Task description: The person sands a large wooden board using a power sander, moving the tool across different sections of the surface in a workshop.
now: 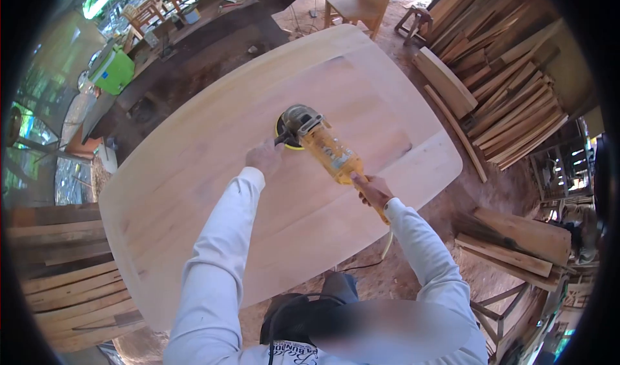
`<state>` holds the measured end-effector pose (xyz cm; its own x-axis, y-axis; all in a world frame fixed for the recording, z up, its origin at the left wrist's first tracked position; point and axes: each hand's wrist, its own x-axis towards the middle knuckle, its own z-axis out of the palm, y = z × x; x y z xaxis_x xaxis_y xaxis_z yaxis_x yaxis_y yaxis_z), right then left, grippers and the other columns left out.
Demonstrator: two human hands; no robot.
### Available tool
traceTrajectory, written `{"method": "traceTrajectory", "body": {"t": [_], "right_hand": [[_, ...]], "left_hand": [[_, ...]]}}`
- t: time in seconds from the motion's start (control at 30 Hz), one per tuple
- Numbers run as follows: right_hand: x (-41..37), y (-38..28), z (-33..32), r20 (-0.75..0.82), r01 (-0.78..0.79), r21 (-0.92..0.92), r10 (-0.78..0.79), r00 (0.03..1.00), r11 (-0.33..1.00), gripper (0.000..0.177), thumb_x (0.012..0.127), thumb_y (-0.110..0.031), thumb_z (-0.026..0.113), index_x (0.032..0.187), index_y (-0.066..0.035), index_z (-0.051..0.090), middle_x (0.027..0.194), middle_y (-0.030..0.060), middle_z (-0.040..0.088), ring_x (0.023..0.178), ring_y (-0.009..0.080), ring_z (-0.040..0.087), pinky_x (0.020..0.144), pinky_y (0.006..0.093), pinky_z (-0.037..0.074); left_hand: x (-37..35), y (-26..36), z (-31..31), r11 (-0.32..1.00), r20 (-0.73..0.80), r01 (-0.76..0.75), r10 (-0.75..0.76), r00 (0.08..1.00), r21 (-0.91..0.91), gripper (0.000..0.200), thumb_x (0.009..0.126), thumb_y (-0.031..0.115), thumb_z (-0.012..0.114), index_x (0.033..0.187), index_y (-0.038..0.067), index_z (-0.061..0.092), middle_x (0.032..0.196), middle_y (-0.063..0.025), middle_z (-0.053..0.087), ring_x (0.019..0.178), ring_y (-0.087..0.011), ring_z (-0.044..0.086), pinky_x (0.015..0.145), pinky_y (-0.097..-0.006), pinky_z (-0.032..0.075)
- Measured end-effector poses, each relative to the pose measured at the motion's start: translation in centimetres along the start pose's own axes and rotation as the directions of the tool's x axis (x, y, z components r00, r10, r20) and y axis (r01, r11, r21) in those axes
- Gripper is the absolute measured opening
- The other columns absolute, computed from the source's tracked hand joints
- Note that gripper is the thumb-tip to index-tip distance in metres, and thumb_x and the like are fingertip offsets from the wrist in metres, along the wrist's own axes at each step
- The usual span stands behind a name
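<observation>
A yellow angle grinder (332, 151) with a round disc at its head rests over a broad wooden tabletop (213, 191) with rounded corners. My right hand (373, 189) is wrapped round the grinder's rear body. Near its head, my left hand (265, 156) closes on the dark side handle; dust or blur softens the fingers there. The disc's underside is hidden against the wood. Darker patches and a small dark mark show on the tabletop right of the grinder.
Stacked boards (516, 113) lean at the right, with more planks (74, 294) at the lower left. A wooden chair (361, 7) stands beyond the far edge. A green cooler (113, 69) sits on a dark bench at the upper left. The grinder's cord (386, 245) hangs near my right side.
</observation>
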<state>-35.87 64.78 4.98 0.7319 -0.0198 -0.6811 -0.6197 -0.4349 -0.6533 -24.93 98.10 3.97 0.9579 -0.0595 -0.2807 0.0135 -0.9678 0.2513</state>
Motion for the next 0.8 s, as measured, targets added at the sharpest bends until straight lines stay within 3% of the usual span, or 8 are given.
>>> {"method": "traceTrajectory", "body": {"t": [0.2, 0.33, 0.5, 0.63, 0.8], "right_hand": [[2.3, 1.7, -8.0, -0.139, 0.041, 0.084, -0.029, 0.990, 0.996, 0.078, 0.090, -0.071, 0.063, 0.111, 0.004, 0.072, 0.081, 0.0088, 0.066, 0.069, 0.0163, 0.064, 0.060, 0.0305, 0.053], [3.9, 2.4, -13.0, -0.221, 0.016, 0.115, 0.010, 0.975, 0.993, 0.079, 0.089, -0.072, 0.063, 0.104, 0.005, 0.071, 0.080, 0.0082, 0.065, 0.067, 0.0162, 0.062, 0.062, 0.0304, 0.053], [4.0, 2.4, -17.8, -0.291, -0.019, 0.139, 0.059, 0.955, 0.990, 0.072, 0.090, -0.072, 0.063, 0.087, 0.000, 0.066, 0.076, 0.0059, 0.059, 0.064, 0.0151, 0.058, 0.058, 0.0296, 0.049], [3.8, 2.9, -20.4, -0.325, -0.040, 0.185, 0.099, 0.940, 0.982, 0.067, 0.092, -0.072, 0.058, 0.085, -0.006, 0.061, 0.069, 0.0028, 0.055, 0.058, 0.0140, 0.053, 0.053, 0.0281, 0.040], [3.7, 3.4, -21.6, -0.317, 0.008, 0.234, 0.069, 0.946, 0.972, 0.066, 0.091, -0.071, 0.061, 0.081, -0.006, 0.061, 0.071, 0.0030, 0.053, 0.059, 0.0139, 0.052, 0.053, 0.0295, 0.042]], "left_hand": [[5.5, 8.8, -0.1, 0.998, 0.040, -0.061, 0.062, 0.997, -0.029, 0.051, 0.105, 0.049, 0.043, 0.125, 0.004, 0.057, 0.119, -0.0228, 0.069, 0.113, -0.0389, 0.067, 0.096, -0.0526, 0.050], [9.1, 14.1, 0.7, 0.989, -0.010, -0.136, 0.135, 0.991, -0.057, 0.051, 0.105, 0.049, 0.043, 0.125, 0.005, 0.057, 0.119, -0.0223, 0.070, 0.114, -0.0384, 0.067, 0.096, -0.0518, 0.050], [12.2, 20.4, 0.9, 0.982, 0.036, -0.179, 0.181, 0.983, -0.062, 0.050, 0.106, 0.049, 0.041, 0.126, 0.005, 0.055, 0.115, -0.0201, 0.072, 0.112, -0.0372, 0.068, 0.097, -0.0498, 0.050], [14.1, 24.4, 1.4, 0.967, 0.023, -0.246, 0.248, 0.968, -0.069, 0.049, 0.107, 0.048, 0.039, 0.125, 0.006, 0.056, 0.115, -0.0186, 0.073, 0.111, -0.0362, 0.069, 0.096, -0.0479, 0.050], [15.0, 25.7, 1.9, 0.962, 0.000, -0.271, 0.271, 0.963, -0.027, 0.052, 0.106, 0.049, 0.039, 0.128, 0.005, 0.056, 0.117, -0.0195, 0.072, 0.114, -0.0362, 0.068, 0.097, -0.0483, 0.049]]}}
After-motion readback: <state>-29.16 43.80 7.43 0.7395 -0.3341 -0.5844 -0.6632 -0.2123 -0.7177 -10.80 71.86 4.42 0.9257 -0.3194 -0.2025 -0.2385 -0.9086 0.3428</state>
